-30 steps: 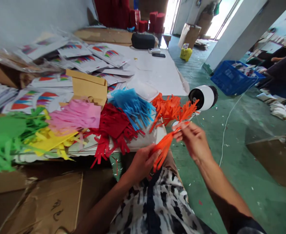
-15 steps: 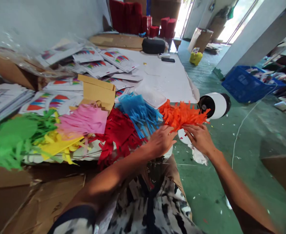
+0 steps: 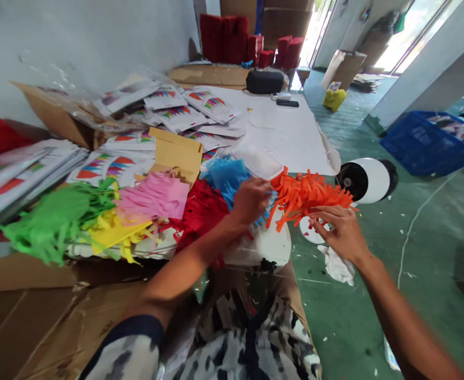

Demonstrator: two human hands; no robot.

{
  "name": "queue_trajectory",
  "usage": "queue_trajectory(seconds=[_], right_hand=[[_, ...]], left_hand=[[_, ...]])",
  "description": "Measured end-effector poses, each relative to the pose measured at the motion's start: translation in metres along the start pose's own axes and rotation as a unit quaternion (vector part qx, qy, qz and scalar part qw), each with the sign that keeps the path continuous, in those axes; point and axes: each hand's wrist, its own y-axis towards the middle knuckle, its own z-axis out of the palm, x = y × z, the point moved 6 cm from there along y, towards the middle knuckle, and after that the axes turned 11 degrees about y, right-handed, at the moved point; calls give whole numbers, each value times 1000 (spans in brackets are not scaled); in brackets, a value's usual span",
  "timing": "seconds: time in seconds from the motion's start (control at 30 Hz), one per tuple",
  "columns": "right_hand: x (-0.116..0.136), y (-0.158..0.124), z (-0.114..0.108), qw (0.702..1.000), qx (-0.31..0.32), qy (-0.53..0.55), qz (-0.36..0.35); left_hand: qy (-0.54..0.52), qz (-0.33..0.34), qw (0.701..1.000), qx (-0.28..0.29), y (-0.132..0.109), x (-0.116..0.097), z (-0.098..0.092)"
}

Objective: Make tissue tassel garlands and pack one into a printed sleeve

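Note:
My left hand (image 3: 253, 199), smeared by motion, is in front of the fringed blue tissue paper (image 3: 224, 174); its fingers look curled, and I cannot tell whether they hold anything. At the table's right corner lies a bunch of fringed orange tissue paper (image 3: 309, 192). Along its lower edge rest the stretched fingers of my right hand (image 3: 340, 229), with the thumb apart below them. Left of the blue piece are fringed tissue pieces in red (image 3: 200, 211), pink (image 3: 156, 195), yellow (image 3: 117, 230) and green (image 3: 54, 216).
Behind the fringes stand a tan cardboard box (image 3: 179, 155) and a clear plastic tray (image 3: 261, 161). Printed packets (image 3: 176, 117) are piled towards the wall. A black case (image 3: 264, 82) sits at the far end. A white fan (image 3: 368, 180) and a blue crate (image 3: 422, 140) are on the right.
My left hand has left the orange fringe and moved up and left to the blue one. My right hand stays at the orange fringe, its thumb now lower. The view has shifted left.

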Motion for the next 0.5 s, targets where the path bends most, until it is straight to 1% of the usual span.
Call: queue_trajectory(seconds=[0.03, 0.07, 0.1, 0.13, 0.17, 0.23, 0.3, 0.37, 0.5], right_hand=[[8, 3, -1, 1000, -2, 4, -3], [17, 6, -1, 1000, -2, 6, -6], [26, 9, -1, 1000, -1, 8, -9], [34, 12, -2, 1000, -2, 11, -12], [42, 15, -1, 1000, -1, 16, -16], [57, 20, 1, 999, 4, 32, -27], [69, 23, 5, 998, 14, 46, -36], [77, 24, 10, 998, 26, 51, -38], [89, 25, 14, 997, 42, 57, -43]], left_hand=[[90, -9, 995, -35, 2, 14, -24], [172, -32, 982, -71, 4, 30, -47], [234, -54, 966, -94, 7, 46, -66], [274, -80, 951, -114, 10, 61, -83], [290, -104, 944, -113, 14, 76, -95], [265, -147, 948, -95, 20, 100, -107], [222, -167, 957, -82, 24, 112, -109], [200, -163, 962, -93, 28, 112, -110], [174, -125, 969, -127, 35, 101, -117]])
